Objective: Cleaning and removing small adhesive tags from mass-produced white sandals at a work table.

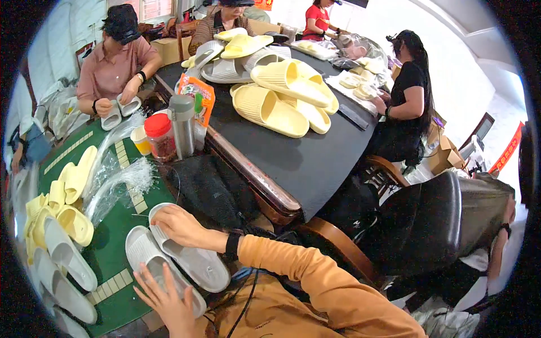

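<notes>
A pair of grey slippers lies side by side in front of me at the green table's edge. My right hand (181, 226) is bent over the strap of the right grey slipper (205, 267), its fingertips partly hidden at the toe end. My left hand (167, 301) rests with spread fingers against the left grey slipper (143, 249). A thin strand pokes out beside the toes of the pair. Beyond them lies a bundle of thin clear plastic strands (132, 179) on a plastic bag.
Yellow slippers (79, 174) and more grey slippers (67, 259) line the left of the green table (121, 307). A red-lidded jar (160, 137) and steel flask (182, 127) stand ahead. Slippers are heaped on the dark table (304, 180). Several people work around it; a black chair (422, 217) stands right.
</notes>
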A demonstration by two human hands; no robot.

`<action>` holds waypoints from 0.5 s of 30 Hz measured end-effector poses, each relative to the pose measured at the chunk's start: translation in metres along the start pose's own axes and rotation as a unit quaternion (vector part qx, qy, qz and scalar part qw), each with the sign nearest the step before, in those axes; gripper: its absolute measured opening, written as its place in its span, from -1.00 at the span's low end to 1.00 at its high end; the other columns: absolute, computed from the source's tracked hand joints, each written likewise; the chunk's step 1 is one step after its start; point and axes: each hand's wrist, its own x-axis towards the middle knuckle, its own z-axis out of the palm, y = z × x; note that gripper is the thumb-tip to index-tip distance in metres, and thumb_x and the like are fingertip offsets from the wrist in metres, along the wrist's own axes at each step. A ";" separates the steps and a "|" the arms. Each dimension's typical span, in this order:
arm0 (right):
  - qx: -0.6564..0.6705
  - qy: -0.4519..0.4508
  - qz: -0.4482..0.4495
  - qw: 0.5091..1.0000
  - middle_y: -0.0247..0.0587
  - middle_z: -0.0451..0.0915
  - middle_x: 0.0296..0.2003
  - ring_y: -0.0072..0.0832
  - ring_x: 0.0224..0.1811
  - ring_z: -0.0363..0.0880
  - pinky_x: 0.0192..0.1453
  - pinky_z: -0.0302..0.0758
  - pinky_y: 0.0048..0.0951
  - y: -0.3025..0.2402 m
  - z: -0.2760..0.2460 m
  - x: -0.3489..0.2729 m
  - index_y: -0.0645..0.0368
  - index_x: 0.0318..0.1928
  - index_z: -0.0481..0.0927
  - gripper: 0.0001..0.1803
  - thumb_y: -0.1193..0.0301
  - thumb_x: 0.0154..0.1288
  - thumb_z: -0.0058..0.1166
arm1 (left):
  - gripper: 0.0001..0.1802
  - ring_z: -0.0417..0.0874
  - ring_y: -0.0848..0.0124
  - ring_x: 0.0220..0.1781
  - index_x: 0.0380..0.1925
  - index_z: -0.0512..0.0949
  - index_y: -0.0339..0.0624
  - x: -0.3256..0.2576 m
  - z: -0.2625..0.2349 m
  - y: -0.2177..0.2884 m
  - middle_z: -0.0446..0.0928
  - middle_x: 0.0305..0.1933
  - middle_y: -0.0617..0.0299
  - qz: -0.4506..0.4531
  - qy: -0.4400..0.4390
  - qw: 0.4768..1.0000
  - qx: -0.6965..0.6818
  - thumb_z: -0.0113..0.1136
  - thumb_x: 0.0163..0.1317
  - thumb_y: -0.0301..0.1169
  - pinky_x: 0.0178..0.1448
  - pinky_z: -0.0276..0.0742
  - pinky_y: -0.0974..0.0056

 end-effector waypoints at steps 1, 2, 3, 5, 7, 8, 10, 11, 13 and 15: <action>-0.004 -0.008 0.000 1.000 -0.05 0.58 -0.22 -0.08 -0.03 0.52 0.16 0.39 -0.13 0.001 -0.001 0.001 0.21 -0.26 0.60 -0.83 0.44 0.27 -0.06 | -0.17 -0.15 -0.27 0.54 0.35 0.25 -0.12 0.002 -0.003 0.005 -0.16 0.53 -0.24 0.017 -0.007 1.000 -0.004 0.33 0.07 -0.21 0.50 -0.21 -0.33; -0.003 -0.009 -0.002 1.000 -0.05 0.58 -0.22 -0.08 -0.03 0.52 0.16 0.39 -0.13 0.000 -0.001 0.002 0.21 -0.26 0.60 -0.83 0.44 0.27 -0.06 | -0.26 -0.13 -0.29 0.53 0.32 0.31 -0.17 0.005 -0.006 0.009 -0.13 0.52 -0.28 0.033 -0.013 0.999 -0.008 0.28 0.14 -0.20 0.48 -0.21 -0.35; 0.004 -0.031 0.007 0.999 -0.05 0.57 -0.19 -0.08 0.00 0.50 0.18 0.37 -0.12 -0.003 -0.001 0.003 0.22 -0.23 0.59 -0.83 0.46 0.30 -0.06 | -0.26 -0.13 -0.29 0.53 0.32 0.31 -0.17 0.006 -0.007 0.013 -0.13 0.52 -0.28 0.031 -0.012 0.999 -0.007 0.28 0.14 -0.20 0.48 -0.21 -0.35; 0.012 -0.055 0.014 0.998 -0.06 0.56 -0.17 -0.07 0.02 0.48 0.21 0.35 -0.12 -0.011 -0.002 0.007 0.23 -0.21 0.58 -0.84 0.48 0.32 -0.06 | -0.24 -0.15 -0.26 0.54 0.31 0.34 -0.14 0.007 -0.007 0.018 -0.07 0.51 -0.27 0.046 -0.002 0.998 -0.038 0.21 0.16 -0.01 0.46 -0.30 -0.43; 0.037 -0.047 0.005 0.998 -0.04 0.56 -0.17 -0.06 0.02 0.47 0.20 0.34 -0.12 -0.026 -0.005 0.013 0.23 -0.22 0.58 -0.84 0.48 0.32 -0.06 | -0.21 -0.15 -0.25 0.54 0.31 0.34 -0.13 0.005 0.001 0.018 -0.10 0.52 -0.26 0.062 0.003 0.998 -0.033 0.25 0.13 0.00 0.47 -0.30 -0.42; 0.032 -0.038 -0.012 0.999 -0.05 0.56 -0.17 -0.06 0.02 0.47 0.19 0.34 -0.11 -0.029 -0.004 0.016 0.24 -0.21 0.59 -0.84 0.48 0.33 -0.06 | -0.18 -0.16 -0.25 0.54 0.33 0.31 -0.13 0.003 0.004 0.018 -0.12 0.52 -0.27 0.071 -0.021 0.996 -0.054 0.27 0.11 -0.01 0.47 -0.30 -0.40; 0.031 -0.032 -0.027 0.999 -0.05 0.56 -0.16 -0.07 0.01 0.47 0.19 0.34 -0.11 -0.036 -0.003 0.019 0.23 -0.20 0.59 -0.84 0.48 0.32 -0.05 | -0.12 -0.17 -0.25 0.54 0.36 0.26 -0.12 0.000 0.008 0.020 -0.15 0.53 -0.29 0.090 -0.068 0.989 -0.096 0.32 0.07 -0.02 0.49 -0.31 -0.38; 0.029 -0.025 -0.042 0.998 -0.05 0.56 -0.16 -0.07 0.01 0.47 0.18 0.35 -0.11 -0.038 -0.002 0.020 0.23 -0.20 0.60 -0.84 0.49 0.32 -0.05 | -0.12 -0.17 -0.25 0.54 0.36 0.26 -0.12 -0.002 0.012 0.019 -0.15 0.53 -0.29 0.090 -0.069 0.989 -0.095 0.32 0.07 -0.02 0.49 -0.31 -0.38; 0.012 -0.018 -0.040 0.999 -0.05 0.56 -0.17 -0.07 0.01 0.47 0.17 0.36 -0.11 -0.030 0.003 0.016 0.22 -0.20 0.60 -0.84 0.48 0.32 -0.06 | -0.04 -0.20 -0.26 0.55 0.40 0.19 -0.10 -0.003 0.012 0.023 -0.21 0.53 -0.32 0.104 -0.082 0.985 -0.108 0.37 0.02 -0.05 0.50 -0.32 -0.36; -0.008 -0.012 -0.038 0.999 -0.05 0.57 -0.18 -0.07 0.01 0.48 0.15 0.37 -0.11 -0.023 0.007 0.013 0.21 -0.21 0.60 -0.83 0.46 0.33 -0.07 | 0.01 -0.20 -0.26 0.55 0.41 0.16 -0.11 0.000 -0.001 0.029 -0.23 0.52 -0.34 0.097 -0.112 0.982 -0.115 0.41 -0.02 -0.04 0.50 -0.31 -0.35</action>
